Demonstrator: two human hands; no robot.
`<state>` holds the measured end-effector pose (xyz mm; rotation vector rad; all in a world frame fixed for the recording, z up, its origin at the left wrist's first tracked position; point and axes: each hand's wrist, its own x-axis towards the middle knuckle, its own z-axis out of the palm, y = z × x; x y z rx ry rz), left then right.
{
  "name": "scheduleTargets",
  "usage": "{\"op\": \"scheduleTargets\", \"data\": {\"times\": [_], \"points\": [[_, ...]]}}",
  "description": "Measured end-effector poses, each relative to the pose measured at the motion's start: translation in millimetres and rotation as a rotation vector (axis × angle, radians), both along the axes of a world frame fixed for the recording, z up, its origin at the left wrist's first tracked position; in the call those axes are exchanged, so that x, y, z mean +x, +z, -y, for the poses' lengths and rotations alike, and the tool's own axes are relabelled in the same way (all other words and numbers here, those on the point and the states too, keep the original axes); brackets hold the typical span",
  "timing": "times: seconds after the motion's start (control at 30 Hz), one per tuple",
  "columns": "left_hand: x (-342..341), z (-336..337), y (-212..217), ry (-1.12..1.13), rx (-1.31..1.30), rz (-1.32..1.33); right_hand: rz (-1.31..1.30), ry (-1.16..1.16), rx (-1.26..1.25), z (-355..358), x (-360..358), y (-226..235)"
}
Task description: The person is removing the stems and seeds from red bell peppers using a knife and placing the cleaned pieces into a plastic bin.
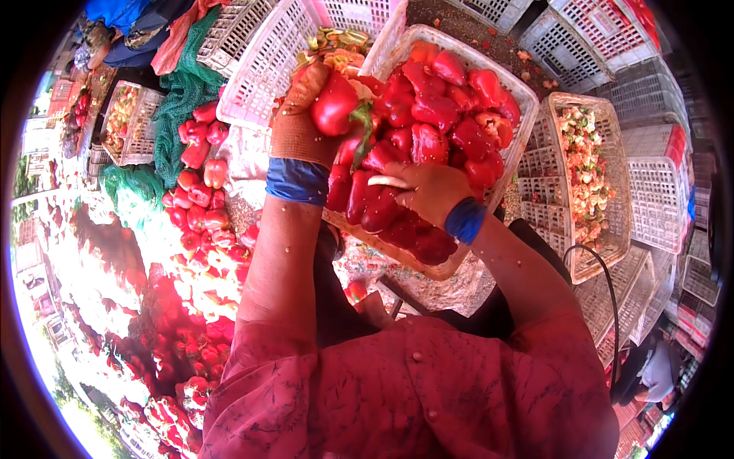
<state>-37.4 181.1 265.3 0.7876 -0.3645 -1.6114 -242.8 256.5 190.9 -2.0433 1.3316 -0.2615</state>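
- Left hand [304, 115], gloved, closes around a red bell pepper [333, 105] at upper centre, just over the white crate's [527, 99] near corner.
- Right hand [428, 190] grips a pale-handled tool [388, 182]; blade hidden among peppers.
- Crate is full of red peppers; its lower edge is hidden by the forearms.
- Loose pepper heap [200, 222] at left, overexposed, hard to make out.
- Crate of trimmings [585, 172] at right.
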Motion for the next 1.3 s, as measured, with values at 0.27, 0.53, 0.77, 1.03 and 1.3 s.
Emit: {"op": "scheduleTargets", "data": {"times": [0.27, 0.53, 0.77, 1.03, 1.3], "points": [[-36, -14, -24, -0.219, 0.119, -0.213, 0.147, -0.086, -0.668, 5, -16, 91], [-81, -43, -39, -0.481, 0.105, 0.019, 0.494, -0.450, -0.331, 6, -29, 63], [-103, -57, -39, -0.334, 0.169, 0.129, 0.678, -0.852, 0.136, 9, -52, 39], [-74, 18, -59, -0.064, 0.005, 1.384, 0.980, -1.045, -0.171, 19, -75, 86], [-76, 36, -154, -0.329, -0.165, 2.427, 1.116, -1.120, 0.350, 21, -87, 86]]}}
